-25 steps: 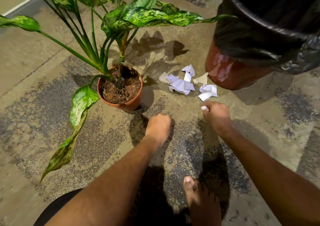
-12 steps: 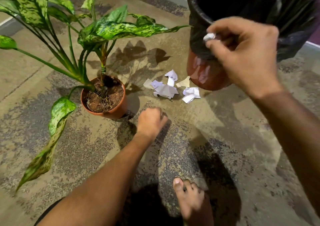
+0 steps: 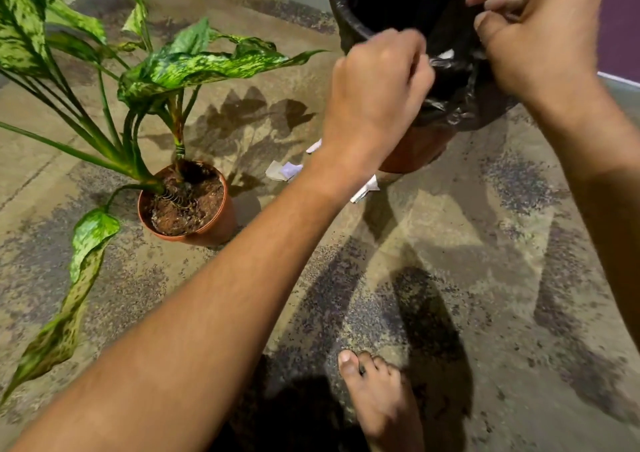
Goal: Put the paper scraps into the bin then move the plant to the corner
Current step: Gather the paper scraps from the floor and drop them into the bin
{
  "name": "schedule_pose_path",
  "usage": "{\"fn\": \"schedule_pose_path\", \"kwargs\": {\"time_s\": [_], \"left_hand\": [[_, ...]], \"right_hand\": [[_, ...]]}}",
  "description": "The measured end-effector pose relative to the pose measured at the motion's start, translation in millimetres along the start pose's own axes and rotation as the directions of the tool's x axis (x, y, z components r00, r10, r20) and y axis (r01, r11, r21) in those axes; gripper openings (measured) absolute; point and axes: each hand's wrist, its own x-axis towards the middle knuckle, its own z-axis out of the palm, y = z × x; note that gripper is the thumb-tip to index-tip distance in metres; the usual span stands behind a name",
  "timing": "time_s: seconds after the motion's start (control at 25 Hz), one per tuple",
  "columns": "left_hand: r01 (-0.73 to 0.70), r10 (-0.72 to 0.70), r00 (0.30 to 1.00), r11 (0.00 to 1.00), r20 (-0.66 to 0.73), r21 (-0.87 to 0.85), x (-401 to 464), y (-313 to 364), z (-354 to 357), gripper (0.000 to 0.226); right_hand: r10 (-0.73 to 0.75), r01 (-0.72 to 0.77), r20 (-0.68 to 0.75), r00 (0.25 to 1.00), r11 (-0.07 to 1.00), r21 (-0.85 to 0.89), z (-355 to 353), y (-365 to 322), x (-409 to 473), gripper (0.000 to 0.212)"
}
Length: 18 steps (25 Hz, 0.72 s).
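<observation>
The orange bin (image 3: 415, 150) with a black liner (image 3: 450, 105) stands at the top right. My left hand (image 3: 377, 84) is closed on the liner at the near rim. My right hand (image 3: 533, 36) hovers over the bin's mouth with its fingers curled. A white paper scrap (image 3: 446, 55) shows between the two hands at the liner's edge; which hand holds it, if any, is unclear. More paper scraps (image 3: 284, 171) lie on the floor beside the bin, partly hidden by my left wrist. The plant (image 3: 194, 67) stands in its terracotta pot (image 3: 214, 230) at the left.
The floor is mottled tan and grey. My bare foot (image 3: 377, 399) rests at the bottom centre. A purple wall with a pale skirting (image 3: 620, 81) runs behind the bin. Long leaves (image 3: 79, 278) spread left and forward from the pot.
My left hand rose from the floor to the bin and closed on the liner. My right hand moved further over the bin's mouth. The view came closer to the bin.
</observation>
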Motion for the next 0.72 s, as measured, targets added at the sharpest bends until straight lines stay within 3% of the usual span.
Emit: {"fn": "schedule_pose_path", "kwargs": {"time_s": [0.04, 0.12, 0.16, 0.24, 0.32, 0.4, 0.48, 0.52, 0.6, 0.72], "left_hand": [[-0.013, 0.012, 0.999, 0.998, 0.032, 0.056, 11, 4, 2, 0.023], [-0.092, 0.077, 0.993, 0.978, 0.085, 0.189, 26, 9, 10, 0.028], [-0.139, 0.115, 0.987, 0.959, 0.11, 0.245, 31, 10, 15, 0.029], [-0.211, 0.167, 0.973, 0.923, 0.158, 0.322, 36, 9, 23, 0.033], [-0.242, 0.174, 0.961, 0.906, 0.216, 0.347, 35, 3, 23, 0.04], [-0.25, 0.222, 0.966, 0.925, 0.13, 0.285, 22, -10, 19, 0.036], [-0.259, 0.279, 0.958, 0.94, -0.062, 0.222, -4, -30, 17, 0.024], [-0.249, 0.276, 0.955, 0.943, -0.104, 0.221, -22, -41, 17, 0.02], [-0.182, 0.201, 0.976, 0.964, -0.079, 0.195, -65, -63, 20, 0.016], [0.027, -0.06, 0.989, 0.974, 0.139, 0.225, -122, -98, 24, 0.021]], "right_hand": [[-0.033, 0.032, -0.02, 0.999, 0.998, -0.061, 7, -6, -1, 0.024], [0.023, -0.011, 0.093, 0.995, 0.992, -0.127, 16, -20, -18, 0.023], [0.082, -0.073, 0.119, 0.989, 0.994, -0.08, 13, -20, -16, 0.026], [0.201, -0.2, -0.008, 0.98, 0.979, 0.04, 24, -16, -3, 0.038], [0.204, -0.207, 0.052, 0.978, 0.977, 0.044, 32, -14, -5, 0.044], [0.131, -0.132, 0.042, 0.99, 0.991, 0.022, 23, -21, -14, 0.044], [0.098, -0.1, 0.023, 0.995, 0.993, 0.065, -17, -14, 14, 0.039], [0.073, -0.068, -0.059, 0.996, 0.994, 0.087, -43, -8, 42, 0.036], [-0.006, 0.036, -0.202, 0.979, 0.989, 0.142, -110, 5, 102, 0.041], [-0.121, 0.132, -0.228, 0.966, 0.991, 0.031, -161, 22, 168, 0.063]]}}
